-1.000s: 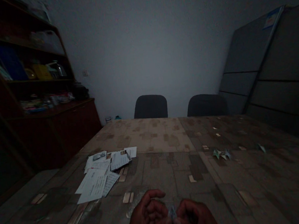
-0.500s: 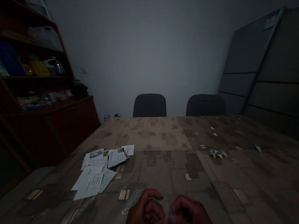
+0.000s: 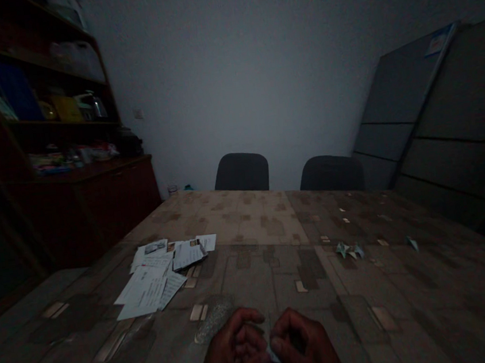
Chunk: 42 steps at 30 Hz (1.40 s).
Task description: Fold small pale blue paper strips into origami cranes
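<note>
Low in the view, my left hand (image 3: 237, 352) and my right hand (image 3: 306, 342) meet over the near part of the table. A small pale folded piece, seemingly paper (image 3: 274, 357), sits between their thumbs and fingers. Both hands pinch it, and most of it is hidden by the fingertips. The left forefinger arches above the pinch. To the right on the table stands a group of small folded paper pieces (image 3: 349, 250), with a single folded piece (image 3: 412, 243) farther right.
Loose printed sheets and cards (image 3: 149, 283) lie overlapping on the left of the patterned tablecloth (image 3: 253, 284). Two dark chairs (image 3: 241, 173) stand behind the table's far edge. A wooden cabinet with shelves (image 3: 82, 181) is at the left. The room is dim.
My right fingers have shifted slightly upward and curled over the small piece, which shows lower between the hands. The left hand barely differs. The view has turned a little.
</note>
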Available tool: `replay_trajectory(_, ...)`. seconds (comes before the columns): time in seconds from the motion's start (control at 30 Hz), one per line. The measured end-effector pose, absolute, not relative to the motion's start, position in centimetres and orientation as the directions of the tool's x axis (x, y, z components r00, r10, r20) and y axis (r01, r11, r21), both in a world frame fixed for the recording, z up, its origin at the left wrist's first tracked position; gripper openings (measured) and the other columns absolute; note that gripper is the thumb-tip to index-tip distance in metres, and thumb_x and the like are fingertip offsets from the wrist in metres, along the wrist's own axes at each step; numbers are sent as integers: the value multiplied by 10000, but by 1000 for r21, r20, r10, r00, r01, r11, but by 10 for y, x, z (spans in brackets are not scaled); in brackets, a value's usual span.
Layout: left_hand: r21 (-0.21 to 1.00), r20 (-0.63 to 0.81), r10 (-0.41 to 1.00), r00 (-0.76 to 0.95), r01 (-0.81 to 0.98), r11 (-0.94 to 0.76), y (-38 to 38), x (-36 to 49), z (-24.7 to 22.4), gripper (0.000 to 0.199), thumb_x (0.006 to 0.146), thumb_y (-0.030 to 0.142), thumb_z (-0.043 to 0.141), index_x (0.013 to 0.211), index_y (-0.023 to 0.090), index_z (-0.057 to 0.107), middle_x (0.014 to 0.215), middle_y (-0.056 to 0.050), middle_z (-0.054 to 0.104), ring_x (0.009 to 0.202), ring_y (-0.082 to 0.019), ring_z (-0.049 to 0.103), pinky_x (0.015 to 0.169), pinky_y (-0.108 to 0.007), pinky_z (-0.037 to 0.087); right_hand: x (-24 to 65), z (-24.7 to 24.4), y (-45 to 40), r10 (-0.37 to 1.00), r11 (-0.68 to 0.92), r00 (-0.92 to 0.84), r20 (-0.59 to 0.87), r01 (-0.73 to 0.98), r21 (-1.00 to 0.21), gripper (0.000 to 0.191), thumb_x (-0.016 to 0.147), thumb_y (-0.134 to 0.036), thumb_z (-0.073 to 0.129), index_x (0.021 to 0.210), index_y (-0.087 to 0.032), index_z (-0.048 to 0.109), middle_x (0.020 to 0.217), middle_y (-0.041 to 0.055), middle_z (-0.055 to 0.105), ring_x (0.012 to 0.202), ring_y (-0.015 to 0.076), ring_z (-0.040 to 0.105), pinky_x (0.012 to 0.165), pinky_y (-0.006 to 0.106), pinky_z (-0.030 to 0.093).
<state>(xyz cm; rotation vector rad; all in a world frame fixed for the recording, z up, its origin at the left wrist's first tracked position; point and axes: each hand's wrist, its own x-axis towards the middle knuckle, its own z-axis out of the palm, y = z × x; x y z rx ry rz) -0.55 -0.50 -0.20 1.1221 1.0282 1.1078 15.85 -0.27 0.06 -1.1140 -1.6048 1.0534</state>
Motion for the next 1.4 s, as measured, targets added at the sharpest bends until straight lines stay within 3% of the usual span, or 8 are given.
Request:
replay_trajectory(0.23,985,-51,995,87,-161,64,0,-4,-1,310,603,129,719,883,169,593,543,59,632,456,-124,596,480,-224,421,159,-3,1,967,219,-176,183,211,-953,156,808,-316,595,805,-164,625,656,-13,572,634,156,530,594,235,390)
replay_trajectory(0.47,973,-21,999,50,-231,32,4,-1,2,310,578,143,737,860,171,613,527,66,603,436,-128,578,453,-222,428,163,-10,3,935,331,-255,247,374,-866,66,749,-190,612,691,-178,582,661,-25,530,621,140,514,580,222,364)
replay_trajectory(0.63,981,11,999,41,-192,-3,4,2,-2,378,587,193,801,939,166,667,608,40,640,539,-128,577,539,-231,421,166,-10,3,914,393,-254,317,353,-849,179,834,-320,584,718,-184,577,672,-17,520,636,150,499,578,226,368)
replay_trajectory(0.77,975,6,998,70,-222,10,5,1,-3,409,556,226,864,913,141,684,594,38,632,517,-102,528,514,-210,377,166,-8,3,921,364,-268,281,338,-868,271,852,-407,569,709,-177,578,672,-14,508,638,153,489,575,229,357)
replay_trajectory(0.97,928,-68,983,173,-351,126,8,-5,-4,543,483,313,939,938,138,699,561,56,595,474,-113,562,484,-229,434,164,0,0,932,285,-294,215,223,-932,306,826,-447,575,685,-176,558,634,-33,458,617,145,448,565,235,342)
replay_trajectory(1.2,950,-10,988,151,-308,57,4,-7,-8,382,568,246,861,873,168,645,565,63,591,481,-123,577,476,-224,446,162,5,-4,906,408,-272,324,362,-838,204,818,-319,584,665,-187,557,645,-24,506,630,153,500,597,246,357)
replay_trajectory(1.4,959,-29,994,101,-278,57,2,-4,-9,245,605,175,786,790,170,625,599,47,604,539,-133,592,526,-235,461,161,7,-7,951,294,-201,233,364,-884,91,804,-249,598,846,-172,624,736,15,606,684,178,571,622,245,433)
